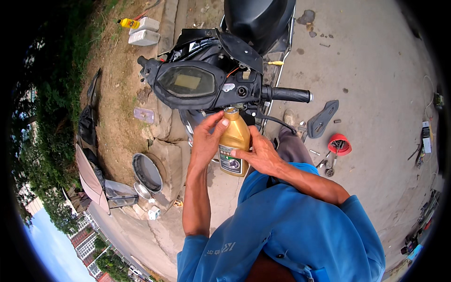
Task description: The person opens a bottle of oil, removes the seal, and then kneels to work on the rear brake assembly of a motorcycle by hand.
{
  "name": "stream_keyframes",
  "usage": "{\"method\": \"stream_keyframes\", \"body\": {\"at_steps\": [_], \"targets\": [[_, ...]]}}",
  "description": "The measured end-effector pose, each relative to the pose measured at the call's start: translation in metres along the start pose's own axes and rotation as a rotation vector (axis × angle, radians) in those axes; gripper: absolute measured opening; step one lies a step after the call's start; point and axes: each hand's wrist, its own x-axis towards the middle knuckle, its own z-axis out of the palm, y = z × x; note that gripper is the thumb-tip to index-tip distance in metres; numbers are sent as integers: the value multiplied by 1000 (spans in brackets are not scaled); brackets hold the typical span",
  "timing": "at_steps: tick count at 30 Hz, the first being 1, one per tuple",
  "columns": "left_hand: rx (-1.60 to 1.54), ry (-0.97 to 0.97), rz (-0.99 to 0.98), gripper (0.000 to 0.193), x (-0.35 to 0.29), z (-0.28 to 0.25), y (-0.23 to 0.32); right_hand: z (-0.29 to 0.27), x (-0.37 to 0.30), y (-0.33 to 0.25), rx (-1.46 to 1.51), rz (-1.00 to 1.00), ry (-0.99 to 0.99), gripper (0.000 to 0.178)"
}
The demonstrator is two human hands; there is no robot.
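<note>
A gold plastic oil bottle (239, 134) with a dark label stands nearly upright in front of me, its neck pointing away. My right hand (263, 152) wraps around its side, the thumb lying across the label. At the neck, the thumb and fingers of my left hand (209, 136) press against the bottle's shoulder and top. The mouth (231, 111) has a pale, silvery top; whether it is sealed cannot be made out. Just beyond the bottle is a scooter's handlebar panel (185, 87) with a display.
The scooter's black seat (256, 21) and right grip (291, 95) lie ahead. To the right, a red bowl (346, 139) with metal parts and a dark plastic panel (322, 119) rest on the concrete. A round basin (147, 173) and yellow bottle (128, 23) are on the left.
</note>
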Motion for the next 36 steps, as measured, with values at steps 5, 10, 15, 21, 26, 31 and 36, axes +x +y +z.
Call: {"method": "stream_keyframes", "body": {"at_steps": [5, 10, 15, 21, 26, 31, 36], "targets": [[-18, -16, 61, 44, -12, -1, 1, -1, -5, 1, -130, -62, 66, 65], [-58, 21, 247, 41, -40, -2, -4, -1, -15, 1, -275, -223, 142, 66], [-67, 68, 434, 38, -60, 1, -11, -6, -32, 4, -353, -349, 198, 69], [6, 101, 440, 37, -97, -8, -35, -8, -61, 34, -291, -360, 284, 68], [-200, 177, 384, 33, -125, -22, -77, -9, -95, 36, -23, -342, 393, 67], [-495, 207, 286, 28, -153, -40, -101, -8, -119, 33, 85, -444, 578, 69], [-704, 277, 308, 28, -163, -57, -124, -2, -131, 26, 136, -457, 640, 70]]}}
